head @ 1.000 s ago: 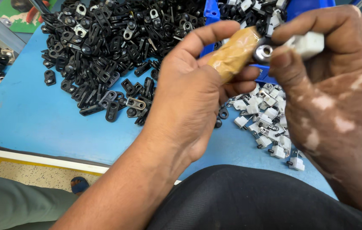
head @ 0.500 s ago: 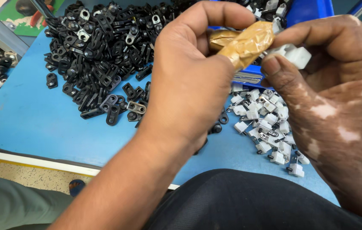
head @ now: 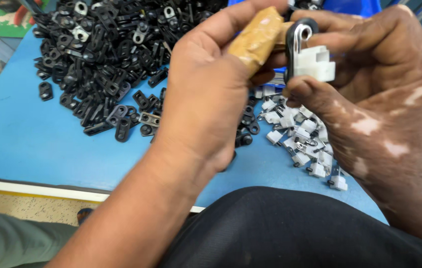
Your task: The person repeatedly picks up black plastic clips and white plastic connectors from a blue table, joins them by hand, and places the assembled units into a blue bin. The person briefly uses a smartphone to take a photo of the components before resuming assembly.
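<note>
My right hand [head: 369,99] pinches a small white plastic block [head: 318,63] between thumb and forefinger, with a black looped clip [head: 296,44] standing upright against its left face, touching it. My left hand [head: 206,94] curls around a tool wrapped in tan tape [head: 256,37], thumb and fingers pressed together on it, its tip meeting the clip's top. I cannot tell whether the clip is fully seated in the block.

Just below my right fingers, on the blue desk [head: 22,144], lies a loose scatter of white blocks [head: 302,136]. Left of and beyond my left fingers spreads a big heap of black clips [head: 107,59], and a blue bin [head: 350,6] sits past my knuckles.

The risk, as I judge it: my hold on the block is only a fingertip pinch, so a hard push from the tool could twist the clip sideways or pop the block free into the pile beneath, where it would be lost among the others.
</note>
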Demonstrator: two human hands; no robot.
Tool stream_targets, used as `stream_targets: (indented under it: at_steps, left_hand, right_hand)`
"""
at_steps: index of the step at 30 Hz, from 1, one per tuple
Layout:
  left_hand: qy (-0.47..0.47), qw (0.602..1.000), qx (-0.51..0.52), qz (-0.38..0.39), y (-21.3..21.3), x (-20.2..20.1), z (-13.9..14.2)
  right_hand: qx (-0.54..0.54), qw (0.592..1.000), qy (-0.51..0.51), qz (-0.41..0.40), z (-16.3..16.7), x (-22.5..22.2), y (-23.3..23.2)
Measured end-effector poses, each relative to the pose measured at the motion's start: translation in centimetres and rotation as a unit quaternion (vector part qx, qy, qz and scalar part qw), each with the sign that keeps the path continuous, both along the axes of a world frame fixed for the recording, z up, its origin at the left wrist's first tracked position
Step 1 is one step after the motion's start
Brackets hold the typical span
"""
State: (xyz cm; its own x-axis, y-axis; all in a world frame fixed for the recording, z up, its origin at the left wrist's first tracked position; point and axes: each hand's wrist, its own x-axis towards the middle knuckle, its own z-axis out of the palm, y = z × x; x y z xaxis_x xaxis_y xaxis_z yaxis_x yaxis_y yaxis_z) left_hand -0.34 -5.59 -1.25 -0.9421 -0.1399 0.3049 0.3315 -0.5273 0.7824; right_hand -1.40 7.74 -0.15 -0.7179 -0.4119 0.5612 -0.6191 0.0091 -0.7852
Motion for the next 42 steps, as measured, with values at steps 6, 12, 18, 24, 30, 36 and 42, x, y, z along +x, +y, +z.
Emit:
stream_targets:
  at_steps: [6, 12, 18, 24, 30, 36, 42]
  left_hand:
    - [-0.023, 0.999, -0.039, 0.007, 1.2, -0.1, -0.4]
    - [-0.108, 0.992, -0.023, -0.066, 1.9, 0.3, 0.4]
    - [-0.004, 0.997, -0.041, -0.068, 2.8, 1.1, 1.0]
    - [-0.067, 0.984, -0.108, -0.127, 2.8, 1.0, 0.1]
    - [-0.032, 0.986, -0.126, -0.101, 3.7, 1.6, 1.9]
    - [-0.001, 0.991, -0.094, -0.093, 3.6, 2.0, 2.1]
    - [-0.051, 0.989, -0.082, -0.112, 2.8, 1.8, 0.0]
  right_hand:
    - [0.036, 0.998, 0.040, -0.034, -0.7, 0.2, 0.7]
    - [0.011, 0.997, 0.064, -0.044, -1.0, 0.6, 2.2]
    - [-0.017, 0.996, 0.055, -0.063, -1.0, 1.0, 3.1]
    - [0.007, 0.994, 0.076, -0.080, -1.3, 0.9, 4.5]
    - [0.012, 0.995, 0.084, -0.047, -1.2, 1.3, 5.0]
    - [0.029, 0.993, 0.075, -0.081, -0.3, 1.7, 4.7]
    - [-0.031, 0.999, 0.026, -0.017, -1.1, 1.7, 4.2]
